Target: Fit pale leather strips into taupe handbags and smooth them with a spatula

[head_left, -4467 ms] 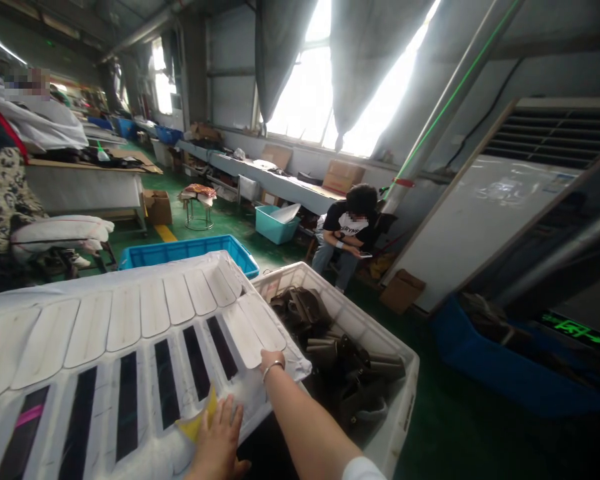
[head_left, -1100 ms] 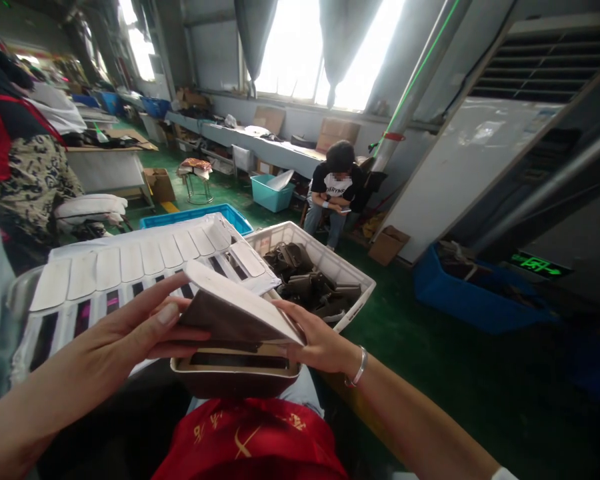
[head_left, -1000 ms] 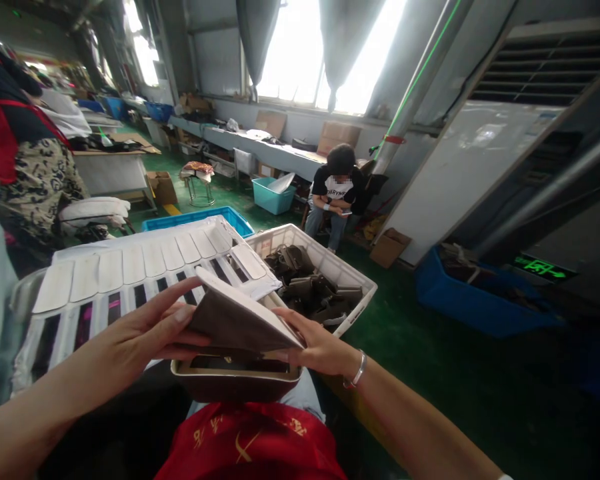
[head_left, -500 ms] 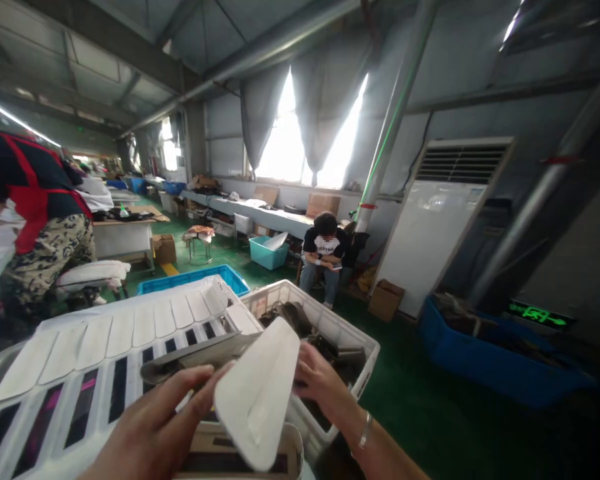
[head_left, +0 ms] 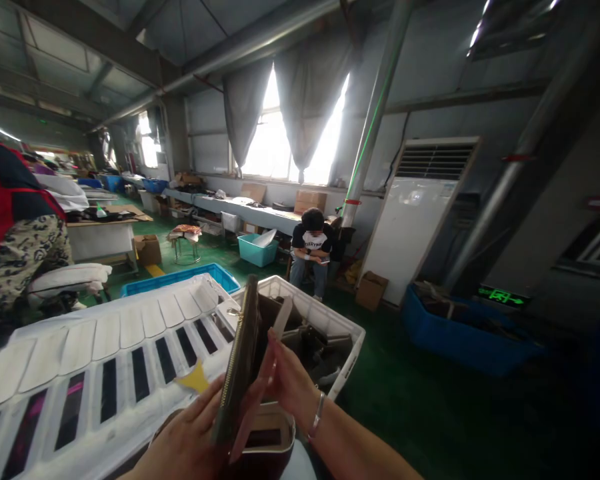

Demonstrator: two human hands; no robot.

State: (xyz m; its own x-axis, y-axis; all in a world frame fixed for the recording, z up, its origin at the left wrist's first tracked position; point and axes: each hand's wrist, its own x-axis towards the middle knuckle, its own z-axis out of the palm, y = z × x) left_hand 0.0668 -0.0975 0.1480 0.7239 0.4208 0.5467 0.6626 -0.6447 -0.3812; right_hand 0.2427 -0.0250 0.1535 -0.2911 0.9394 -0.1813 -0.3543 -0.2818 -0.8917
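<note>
A dark zip wallet (head_left: pixel 236 373) stands on edge in front of me, its brass zipper running up the left side. My left hand (head_left: pixel 187 430) is closed on the wallet's lower part from the left. Between the thumb and fingers of my right hand (head_left: pixel 293 380) is a thin pale flat panel (head_left: pixel 254 403), seen nearly edge-on. The panel lies close along the wallet's right side; whether the two touch I cannot make out. A yellow piece (head_left: pixel 195 379) shows just beyond my left fingers.
White flaps (head_left: pixel 107 333) and dark strips in rows cover the surface at left. A white crate (head_left: pixel 353 347) of dark pieces stands behind my hands, with an open container (head_left: pixel 280 427) below them. A seated person (head_left: pixel 311 250) is beyond, another (head_left: pixel 20 207) at far left.
The pale panel has turned from face-on to edge-on, now in my right hand. The wallet, earlier lying low behind the panel, is now upright in my left hand. The view has shifted slightly right.
</note>
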